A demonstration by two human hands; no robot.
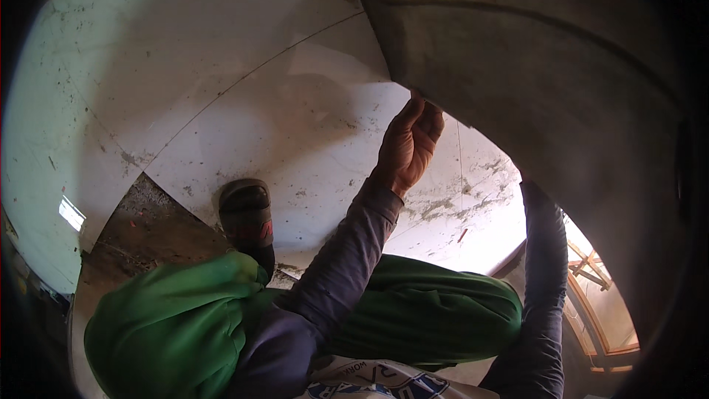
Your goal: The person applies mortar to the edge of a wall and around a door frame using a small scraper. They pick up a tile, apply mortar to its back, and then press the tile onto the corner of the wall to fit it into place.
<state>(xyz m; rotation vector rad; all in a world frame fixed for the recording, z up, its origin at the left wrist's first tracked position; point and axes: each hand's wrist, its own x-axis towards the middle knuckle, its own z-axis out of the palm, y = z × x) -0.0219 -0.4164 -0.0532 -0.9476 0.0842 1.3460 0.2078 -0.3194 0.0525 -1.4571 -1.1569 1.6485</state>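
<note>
A large grey-brown sheet, dull and slightly stained [509, 66], fills the upper right and stands tilted over the floor. My left hand [413, 140] reaches up to its lower edge. Its fingers are bent closed, with the tips pinching that edge. On the right, my other arm in a dark sleeve [545, 266] goes up behind the same sheet. The sheet hides my right hand, so its fingers do not show.
Large white floor tiles [295, 118] with dirt smudges surround my sandaled foot [247, 210]. At left, a rough brown patch of bare floor [148, 229] lies between tiles. My bent green-trousered knees [177, 318] are below. A wooden frame [602, 303] stands far right.
</note>
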